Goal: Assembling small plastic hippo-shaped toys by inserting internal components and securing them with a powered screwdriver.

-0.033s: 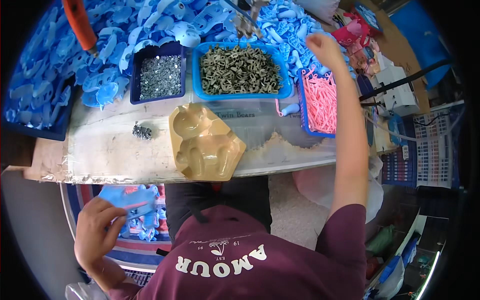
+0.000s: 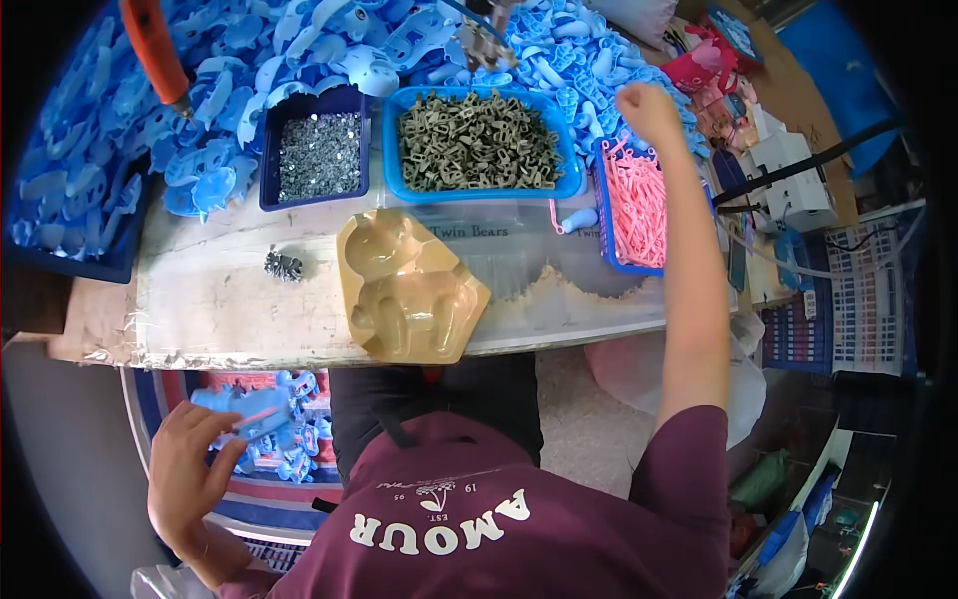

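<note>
My left hand (image 2: 195, 464) is below the table's front edge at the lower left, fingers and thumb apart. Just past its fingertips is a light blue moulded plastic toy body part (image 2: 249, 409) with a pink strip on it, above a crate of similar blue pieces (image 2: 299, 449). At the upper right, my right hand (image 2: 649, 112) is over the near side of a heap of small blue plastic parts (image 2: 574, 65). Its fingers are curled closed, and whatever may be in them is hidden. Below that wrist is a blue basket of pink plastic strips (image 2: 636, 205).
A tan moulded tray (image 2: 411, 290) lies at the table's front edge, with a small metal cluster (image 2: 284, 263) to its left. Behind are a dark blue bin of silvery bits (image 2: 317, 155) and a blue tray of metal clips (image 2: 479, 140). An orange tool (image 2: 155, 55) hangs upper left.
My left fingers have spread, and the blue toy part they held has come away a little to the left. My right hand has moved slightly nearer and to the right.
</note>
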A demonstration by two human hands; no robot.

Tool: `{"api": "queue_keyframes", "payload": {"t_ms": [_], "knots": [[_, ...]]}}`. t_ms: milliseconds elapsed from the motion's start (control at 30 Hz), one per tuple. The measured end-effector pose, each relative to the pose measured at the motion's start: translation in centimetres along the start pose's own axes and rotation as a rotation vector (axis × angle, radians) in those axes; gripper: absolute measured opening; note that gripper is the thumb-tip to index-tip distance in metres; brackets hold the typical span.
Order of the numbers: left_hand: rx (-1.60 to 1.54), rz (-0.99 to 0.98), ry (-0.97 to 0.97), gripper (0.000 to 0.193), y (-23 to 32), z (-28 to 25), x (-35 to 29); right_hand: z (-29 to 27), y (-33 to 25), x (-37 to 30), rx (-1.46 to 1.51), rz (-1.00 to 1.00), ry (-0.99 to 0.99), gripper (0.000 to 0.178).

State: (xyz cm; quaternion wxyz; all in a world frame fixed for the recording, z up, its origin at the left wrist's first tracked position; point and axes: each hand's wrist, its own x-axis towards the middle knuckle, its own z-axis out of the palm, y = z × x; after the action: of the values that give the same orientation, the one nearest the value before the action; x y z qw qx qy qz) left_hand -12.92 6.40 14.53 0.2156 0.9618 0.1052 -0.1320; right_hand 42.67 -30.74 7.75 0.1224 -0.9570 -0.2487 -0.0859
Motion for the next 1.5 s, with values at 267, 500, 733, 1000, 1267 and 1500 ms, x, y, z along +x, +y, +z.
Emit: {"api": "queue_keyframes", "payload": {"t_ms": [267,500,733,1000,1267,1500], "knots": [[-0.013,0.094,0.137,0.045,1.1,2.9,3.9,6.7,-2.3,0.3,-0.408,0.325,0.06,0.035],[-0.139,0.356,0.054,0.033,4.0,4.1,8.6,5.2,-1.5,0.4,-0.242,0.452,0.21,0.05],[-0.248,0.589,0.166,0.042,7.3,6.6,13.1,-0.4,-1.5,-4.1,0.752,-0.071,-0.224,0.037],[-0.531,0.721,0.311,0.056,11.9,11.9,17.1,-1.2,-15.5,-15.4,0.875,-0.426,-1.054,0.028],[-0.526,0.657,0.529,0.039,10.3,11.9,15.8,3.6,-5.5,-6.1,0.144,-0.071,0.1,0.026],[-0.219,0.659,0.675,0.034,7.0,11.8,13.6,6.6,-3.7,-2.6,-0.367,-0.136,0.099,0.033]]}}
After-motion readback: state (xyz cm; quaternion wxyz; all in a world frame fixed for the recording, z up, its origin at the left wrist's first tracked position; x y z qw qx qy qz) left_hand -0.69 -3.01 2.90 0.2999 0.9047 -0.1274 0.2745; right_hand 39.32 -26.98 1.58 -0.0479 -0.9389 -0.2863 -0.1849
